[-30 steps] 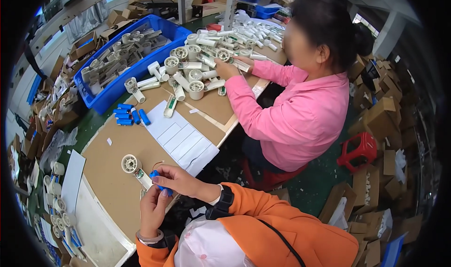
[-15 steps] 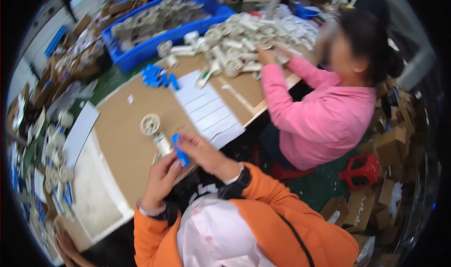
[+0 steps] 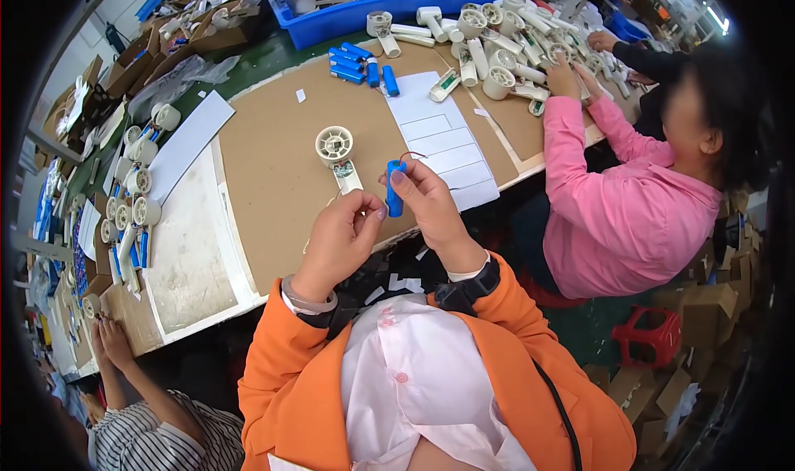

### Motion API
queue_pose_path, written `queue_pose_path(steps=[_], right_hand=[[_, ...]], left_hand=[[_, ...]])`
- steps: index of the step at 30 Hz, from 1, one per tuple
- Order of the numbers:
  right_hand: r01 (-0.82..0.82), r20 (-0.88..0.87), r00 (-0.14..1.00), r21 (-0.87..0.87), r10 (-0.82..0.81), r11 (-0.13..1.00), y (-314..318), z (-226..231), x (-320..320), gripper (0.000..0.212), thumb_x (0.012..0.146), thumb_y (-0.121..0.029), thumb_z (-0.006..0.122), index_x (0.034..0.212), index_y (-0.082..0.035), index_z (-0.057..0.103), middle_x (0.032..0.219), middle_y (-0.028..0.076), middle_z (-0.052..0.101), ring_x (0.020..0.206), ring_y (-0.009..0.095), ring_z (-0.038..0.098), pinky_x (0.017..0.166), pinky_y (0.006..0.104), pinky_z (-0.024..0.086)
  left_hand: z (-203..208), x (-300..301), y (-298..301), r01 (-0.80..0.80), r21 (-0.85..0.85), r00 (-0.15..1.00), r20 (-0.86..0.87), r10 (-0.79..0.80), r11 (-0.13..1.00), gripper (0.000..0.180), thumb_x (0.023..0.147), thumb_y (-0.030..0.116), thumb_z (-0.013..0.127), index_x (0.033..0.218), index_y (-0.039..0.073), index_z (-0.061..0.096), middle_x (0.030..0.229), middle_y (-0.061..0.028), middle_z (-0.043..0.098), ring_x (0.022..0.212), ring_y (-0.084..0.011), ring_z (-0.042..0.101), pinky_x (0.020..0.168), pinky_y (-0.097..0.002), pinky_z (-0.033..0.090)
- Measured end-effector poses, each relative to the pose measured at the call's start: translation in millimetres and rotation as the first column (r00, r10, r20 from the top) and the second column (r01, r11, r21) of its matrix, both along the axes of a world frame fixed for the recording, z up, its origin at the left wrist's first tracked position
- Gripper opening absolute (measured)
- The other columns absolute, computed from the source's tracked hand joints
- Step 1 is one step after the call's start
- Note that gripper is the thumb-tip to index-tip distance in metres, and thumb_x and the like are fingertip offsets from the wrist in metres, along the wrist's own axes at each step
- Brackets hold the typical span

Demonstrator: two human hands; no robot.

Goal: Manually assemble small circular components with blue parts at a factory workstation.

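Note:
My right hand [image 3: 432, 208] grips a blue cylindrical battery [image 3: 395, 191] upright between thumb and fingers, a thin red wire showing by its top. Just left of it, my left hand [image 3: 341, 235] is closed, thumb against curled fingers. Whatever it may pinch is hidden. Beyond my left hand a small white handheld fan [image 3: 334, 145] lies on the brown board, its round head away from me. The fan's handle is opened, showing a green circuit board [image 3: 344, 171]; my left hand covers the handle's lower end.
Several blue batteries [image 3: 348, 65] lie at the far side, by a ruled white sheet [image 3: 447, 144]. White fan parts [image 3: 497, 48] pile up at far right, before a blue crate [image 3: 381, 11]. A pink-sleeved co-worker [image 3: 629, 189] works at right; another person's hands [image 3: 112, 342] rest lower left.
My left hand has come away from the battery, which my right hand still holds, now more upright. The whole view has shifted, bringing a striped-shirted person into sight at lower left.

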State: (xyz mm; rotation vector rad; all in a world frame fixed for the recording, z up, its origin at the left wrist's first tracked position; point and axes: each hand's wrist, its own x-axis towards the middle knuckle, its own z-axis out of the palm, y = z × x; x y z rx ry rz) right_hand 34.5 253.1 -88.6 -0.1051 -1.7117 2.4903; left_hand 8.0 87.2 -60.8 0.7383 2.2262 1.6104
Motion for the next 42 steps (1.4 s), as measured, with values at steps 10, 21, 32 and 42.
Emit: queue_pose_path(steps=[10, 21, 32, 42], right_hand=[[0.019, -0.043, 0.999, 0.072, -0.016, 0.997, -2.3, 3.6, 2.9, 0.019, 0.093, -0.016, 0.063, 0.106, -0.004, 0.056, 0.097, 0.001, 0.060, 0.094, 0.008, 0.057, 0.082, 0.0228, 0.046], [0.021, -0.093, 0.996, 0.119, -0.010, 0.993, -4.8, 2.9, 4.7, 0.018, 0.092, -0.014, 0.064, 0.104, -0.004, 0.055, 0.097, 0.000, 0.060, 0.092, 0.007, 0.056, 0.081, 0.0220, 0.045], [-0.001, -0.027, 1.000, -0.087, -0.001, 0.996, -4.2, 2.3, 4.2, 0.019, 0.093, -0.019, 0.062, 0.103, -0.004, 0.058, 0.100, 0.002, 0.061, 0.093, 0.008, 0.057, 0.082, 0.0232, 0.045], [0.018, -0.071, 0.997, 0.047, -0.014, 0.999, -4.8, 3.7, 3.1, 0.020, 0.093, -0.017, 0.063, 0.106, -0.003, 0.057, 0.100, 0.002, 0.061, 0.094, 0.009, 0.057, 0.082, 0.0235, 0.045]], left_hand=[[-2.5, 0.6, 5.6, -0.041, -0.002, 0.998, -0.041, 0.041, 0.999, 0.009, 0.087, 0.008, 0.061, 0.089, 0.000, 0.060, 0.066, -0.0036, 0.056, 0.055, -0.0093, 0.047, 0.052, -0.0255, 0.039], [0.1, 1.5, 4.5, -0.016, -0.062, 1.000, 0.007, 0.016, 0.998, 0.009, 0.091, 0.008, 0.058, 0.092, -0.001, 0.058, 0.074, -0.0003, 0.056, 0.066, -0.0070, 0.048, 0.059, -0.0225, 0.040], [-7.2, -3.0, 1.3, -0.023, -0.073, 0.999, -0.048, 0.019, 0.997, 0.007, 0.092, 0.007, 0.056, 0.091, 0.000, 0.057, 0.073, -0.0003, 0.054, 0.065, -0.0079, 0.047, 0.058, -0.0233, 0.040], [1.2, -0.4, 1.9, 0.027, -0.079, 0.999, -0.027, -0.029, 0.996, 0.009, 0.092, 0.008, 0.057, 0.093, 0.000, 0.058, 0.074, -0.0034, 0.057, 0.064, -0.0097, 0.048, 0.058, -0.0247, 0.041]])
